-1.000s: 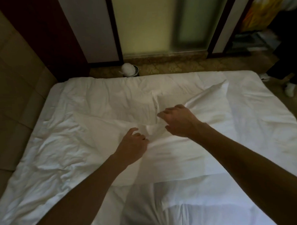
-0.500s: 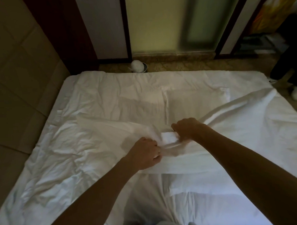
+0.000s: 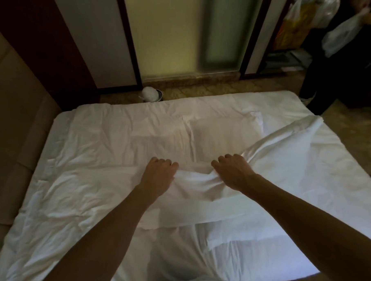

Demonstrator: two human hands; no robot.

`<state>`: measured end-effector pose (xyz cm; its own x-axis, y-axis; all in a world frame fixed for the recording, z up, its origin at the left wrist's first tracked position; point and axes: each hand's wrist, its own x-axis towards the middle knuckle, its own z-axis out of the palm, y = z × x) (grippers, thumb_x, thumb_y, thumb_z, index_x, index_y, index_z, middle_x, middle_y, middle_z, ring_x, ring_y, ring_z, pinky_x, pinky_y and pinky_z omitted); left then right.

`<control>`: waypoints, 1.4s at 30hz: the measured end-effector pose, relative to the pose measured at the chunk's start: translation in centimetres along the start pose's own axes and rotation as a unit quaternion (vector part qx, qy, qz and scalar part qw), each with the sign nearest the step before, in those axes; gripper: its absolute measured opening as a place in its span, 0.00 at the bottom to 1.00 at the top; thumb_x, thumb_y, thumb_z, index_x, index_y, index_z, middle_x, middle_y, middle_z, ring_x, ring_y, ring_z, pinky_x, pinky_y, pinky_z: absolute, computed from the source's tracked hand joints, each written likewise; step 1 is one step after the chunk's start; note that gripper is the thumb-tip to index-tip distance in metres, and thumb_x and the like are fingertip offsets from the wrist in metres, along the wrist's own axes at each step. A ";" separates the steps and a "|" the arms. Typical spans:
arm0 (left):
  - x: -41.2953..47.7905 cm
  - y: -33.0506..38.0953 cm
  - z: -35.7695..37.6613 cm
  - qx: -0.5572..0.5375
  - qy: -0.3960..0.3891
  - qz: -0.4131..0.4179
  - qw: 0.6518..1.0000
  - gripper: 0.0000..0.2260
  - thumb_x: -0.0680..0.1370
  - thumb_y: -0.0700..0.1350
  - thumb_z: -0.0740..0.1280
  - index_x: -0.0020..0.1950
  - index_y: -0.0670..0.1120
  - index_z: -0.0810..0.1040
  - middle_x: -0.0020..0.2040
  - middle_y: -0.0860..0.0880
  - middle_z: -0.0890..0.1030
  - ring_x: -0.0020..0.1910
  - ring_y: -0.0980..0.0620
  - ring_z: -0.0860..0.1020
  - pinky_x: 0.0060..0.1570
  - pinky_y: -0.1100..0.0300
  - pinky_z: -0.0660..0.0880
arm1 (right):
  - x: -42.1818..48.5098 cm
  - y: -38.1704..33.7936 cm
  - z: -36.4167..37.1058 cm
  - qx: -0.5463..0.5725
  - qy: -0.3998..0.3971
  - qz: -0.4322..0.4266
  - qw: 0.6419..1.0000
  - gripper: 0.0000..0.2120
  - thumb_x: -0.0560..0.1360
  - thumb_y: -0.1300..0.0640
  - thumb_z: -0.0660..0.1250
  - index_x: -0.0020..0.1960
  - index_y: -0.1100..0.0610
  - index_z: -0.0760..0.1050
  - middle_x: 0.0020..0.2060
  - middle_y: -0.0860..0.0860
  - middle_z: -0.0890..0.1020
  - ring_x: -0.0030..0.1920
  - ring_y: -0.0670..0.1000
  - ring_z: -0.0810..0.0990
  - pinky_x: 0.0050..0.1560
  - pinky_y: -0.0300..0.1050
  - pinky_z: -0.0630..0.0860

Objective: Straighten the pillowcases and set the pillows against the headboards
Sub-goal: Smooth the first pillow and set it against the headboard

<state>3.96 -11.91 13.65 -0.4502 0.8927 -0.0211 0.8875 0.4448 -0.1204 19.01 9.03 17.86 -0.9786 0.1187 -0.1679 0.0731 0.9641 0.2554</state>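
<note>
Now my left hand (image 3: 158, 175) and right hand (image 3: 232, 172) are moving apart | fingers squeezing the pillowcase (image 3: 195, 195) | cloth between them is stretching flatter

We see the bed (image 3: 76, 187) filling the view, the headboard (image 3: 13, 118) along its left side. On the middle of it lies a pillowcase (image 3: 195, 195), with a pillow (image 3: 224, 136) just behind it. Past the far edge a bin (image 3: 151, 95) stands on the floor (image 3: 199, 89).
</note>
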 end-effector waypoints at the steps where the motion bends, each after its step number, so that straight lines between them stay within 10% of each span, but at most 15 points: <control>1: 0.1 -0.2 -0.2 0.004 0.011 0.003 1.000 0.11 0.66 0.45 0.77 0.43 0.49 0.77 0.33 0.50 0.77 0.30 0.49 0.77 0.39 0.55 0.72 | -0.2 0.2 -0.1 -0.003 0.001 0.009 1.000 0.12 0.75 0.59 0.69 0.57 0.55 0.73 0.45 0.52 0.80 0.42 0.54 0.80 0.39 0.46 0.67; 13: 1.1 -2.4 -5.9 0.009 0.199 -0.020 0.980 0.12 0.63 0.37 0.75 0.42 0.48 0.77 0.34 0.50 0.74 0.20 0.50 0.67 0.25 0.62 0.57 | -1.3 3.8 -3.3 0.061 0.274 0.089 0.956 0.06 0.72 0.63 0.68 0.46 0.57 0.74 0.35 0.51 0.74 0.27 0.52 0.73 0.23 0.39 0.63; 23: -1.7 -2.0 -0.8 0.018 0.140 0.110 0.984 0.13 0.66 0.37 0.69 0.46 0.48 0.70 0.37 0.48 0.73 0.25 0.48 0.72 0.22 0.59 0.66 | -0.8 1.5 -1.6 0.025 -0.142 -0.050 0.988 0.13 0.77 0.48 0.63 0.59 0.52 0.73 0.52 0.50 0.80 0.54 0.55 0.81 0.53 0.47 0.72; 28: -3.4 -2.6 1.5 0.040 0.045 0.056 0.997 0.11 0.63 0.44 0.73 0.43 0.48 0.78 0.34 0.49 0.77 0.29 0.48 0.77 0.26 0.59 0.71 | -0.2 1.8 -0.8 0.017 -0.147 -0.024 0.989 0.28 0.77 0.31 0.54 0.60 0.52 0.74 0.52 0.51 0.81 0.52 0.53 0.81 0.53 0.48 0.72; 32: -5.0 -5.9 2.9 0.050 0.047 -0.050 0.996 0.08 0.66 0.40 0.72 0.42 0.46 0.77 0.34 0.46 0.77 0.32 0.44 0.77 0.35 0.52 0.74 | 0.0 1.9 -1.2 0.037 -0.160 -0.006 0.986 0.22 0.83 0.41 0.49 0.59 0.54 0.75 0.53 0.52 0.83 0.52 0.54 0.82 0.53 0.48 0.73; 42: -7.8 -5.9 4.4 0.026 0.108 0.012 0.994 0.07 0.70 0.37 0.63 0.45 0.47 0.75 0.40 0.46 0.74 0.40 0.44 0.75 0.49 0.50 0.74 | 5.8 -5.3 -2.2 0.007 -0.016 -0.077 0.997 0.16 0.80 0.52 0.62 0.66 0.55 0.69 0.59 0.54 0.77 0.56 0.57 0.79 0.49 0.51 0.75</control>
<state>1.84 -21.79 10.19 -0.3924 0.9004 0.1879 0.8891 0.4237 -0.1735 12.58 4.12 17.61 -0.9719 -0.0234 -0.2343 -0.0742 0.9748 0.2103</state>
